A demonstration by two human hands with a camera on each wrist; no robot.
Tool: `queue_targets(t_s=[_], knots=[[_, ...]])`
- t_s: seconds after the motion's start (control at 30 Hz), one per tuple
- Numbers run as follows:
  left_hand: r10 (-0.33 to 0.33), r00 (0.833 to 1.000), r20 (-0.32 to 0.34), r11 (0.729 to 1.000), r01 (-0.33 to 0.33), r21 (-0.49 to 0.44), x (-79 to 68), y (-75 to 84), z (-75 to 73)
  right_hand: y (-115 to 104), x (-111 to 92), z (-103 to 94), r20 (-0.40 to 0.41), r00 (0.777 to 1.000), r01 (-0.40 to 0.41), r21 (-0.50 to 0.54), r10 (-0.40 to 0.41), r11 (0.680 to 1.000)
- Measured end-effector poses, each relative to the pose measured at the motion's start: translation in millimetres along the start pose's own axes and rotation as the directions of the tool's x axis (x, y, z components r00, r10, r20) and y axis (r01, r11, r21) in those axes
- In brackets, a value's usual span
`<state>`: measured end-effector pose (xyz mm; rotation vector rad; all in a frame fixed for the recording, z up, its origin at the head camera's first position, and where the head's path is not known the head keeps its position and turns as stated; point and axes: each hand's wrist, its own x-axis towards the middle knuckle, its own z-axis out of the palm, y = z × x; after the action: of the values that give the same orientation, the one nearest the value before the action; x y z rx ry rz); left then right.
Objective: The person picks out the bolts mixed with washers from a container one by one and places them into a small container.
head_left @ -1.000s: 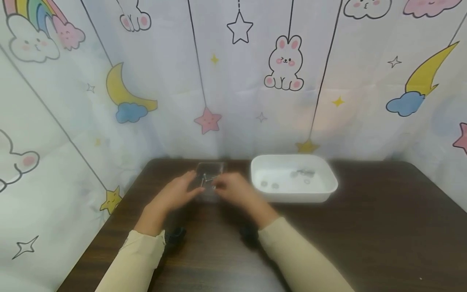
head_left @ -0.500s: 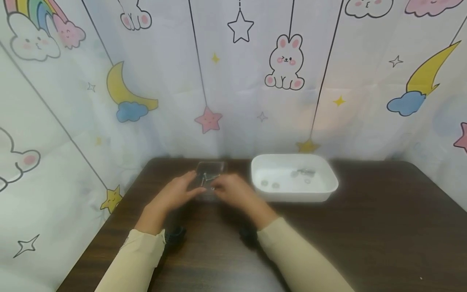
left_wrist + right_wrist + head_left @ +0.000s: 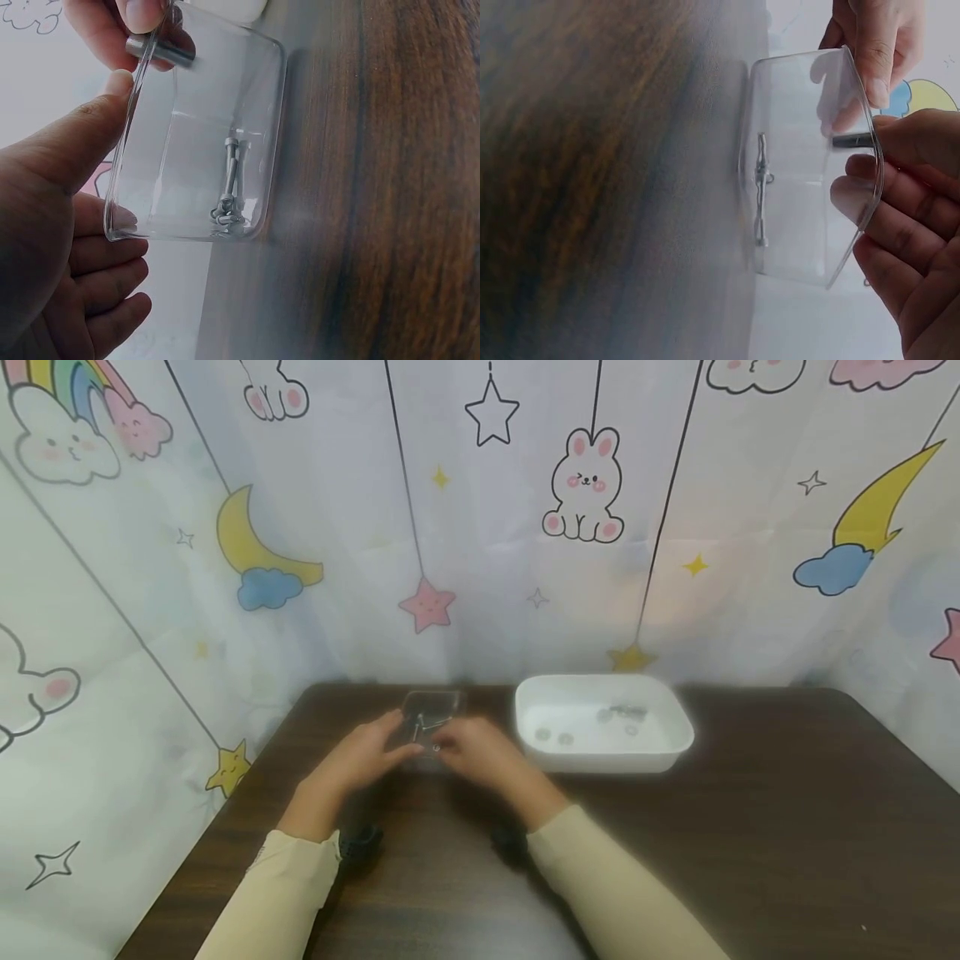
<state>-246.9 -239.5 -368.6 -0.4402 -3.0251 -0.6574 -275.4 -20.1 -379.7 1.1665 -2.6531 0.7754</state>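
Note:
A clear plastic box (image 3: pixel 259 67) stands on the table, with metal bolts (image 3: pixel 231 161) and small ring-like pieces lying on its bottom. My left hand (image 3: pixel 360 756) holds the box at its left side, thumb and index finger spread along the rim. At the near right side of the box is my right hand (image 3: pixel 483 756). Its thumb and fingers pinch a short dark metal cylinder (image 3: pixel 853 140), which reaches in past the rim, above the bolts. The right hand's middle fingers show through the clear wall in the right wrist view.
Right of the box stands a white tray (image 3: pixel 600 763) with several round pieces and a small cluster of metal parts (image 3: pixel 627 713) inside. Both stand near the back edge of the dark wooden table (image 3: pixel 750 843). A patterned curtain (image 3: pixel 510 527) hangs behind.

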Motion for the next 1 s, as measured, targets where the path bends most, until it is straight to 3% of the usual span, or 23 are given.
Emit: queue_targets(t_s=[1.0], knots=[[-0.018, 1.0, 0.012, 1.0, 0.018, -0.01, -0.3, 0.5, -1.3, -1.5, -1.4, -1.8, 0.027, 0.999, -0.033, 0.003, 0.033, 0.999]])
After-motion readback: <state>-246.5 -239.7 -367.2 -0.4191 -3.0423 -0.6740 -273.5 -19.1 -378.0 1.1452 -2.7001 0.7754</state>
